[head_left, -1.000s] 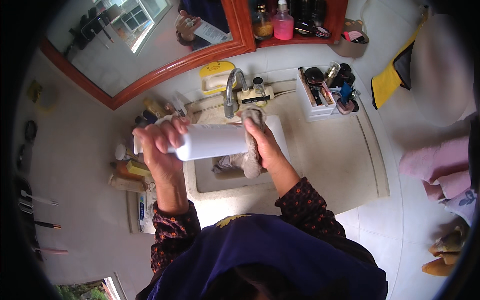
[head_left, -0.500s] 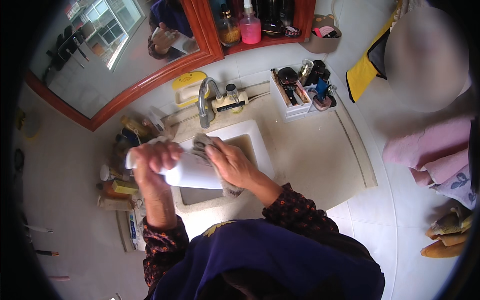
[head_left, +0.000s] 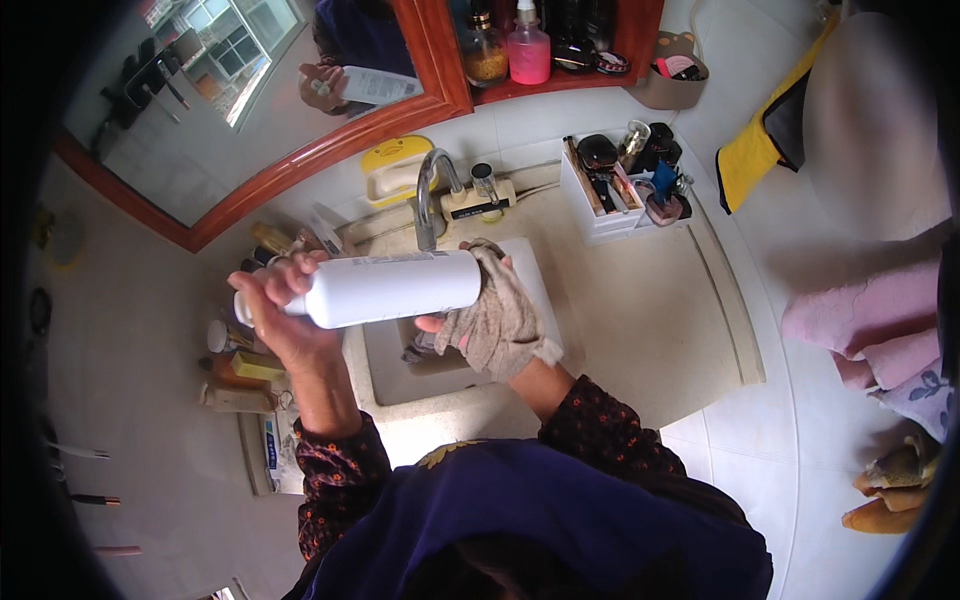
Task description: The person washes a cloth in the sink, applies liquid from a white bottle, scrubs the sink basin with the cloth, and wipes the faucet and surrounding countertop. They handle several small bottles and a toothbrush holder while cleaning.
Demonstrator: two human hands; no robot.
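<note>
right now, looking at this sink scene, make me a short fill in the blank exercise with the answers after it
1. The left hand grips the narrow end of the bottle, whose body is ____ in colour.
2. Of the person's two hands, only the ____ is partly covered by the cloth.
3. Seen from above, the soap dish is to the ____ of the tap.
4. The bottle's reflection shows in the ____.

Missing words: white; right hand; left; mirror.
</note>
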